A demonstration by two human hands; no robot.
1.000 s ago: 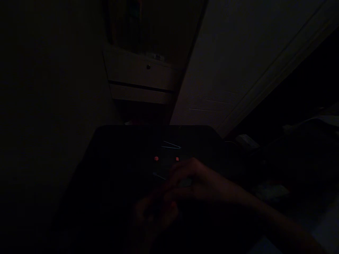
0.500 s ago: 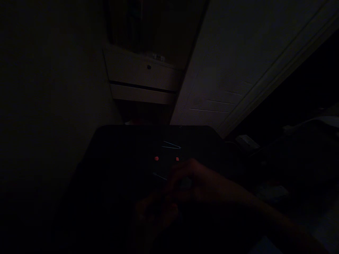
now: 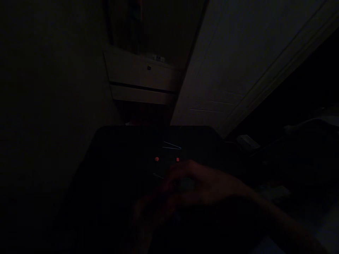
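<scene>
In very dim light my two hands meet over the near part of the dark table. My right hand reaches in from the right, thumb and fingers curled together at the left hand's fingertips. Below it, my left hand is barely lit, its fingers closed up against the right ones. Whatever lies between them is too dark to name. Just beyond sit two small orange-red pieces, a rounded bumpy one and a squarish one. A thin pale tool is partly covered by the right hand. Farther back lie V-shaped tweezers.
The dark tabletop has rounded far corners. Behind it stand a cabinet with a pale drawer front and a light door-like panel. A pale box lies off to the right.
My right fingers have shifted slightly over the left hand and cover more of the thin tool. The orange-red patch seen at the left fingers is no longer visible. Items on the table stay put.
</scene>
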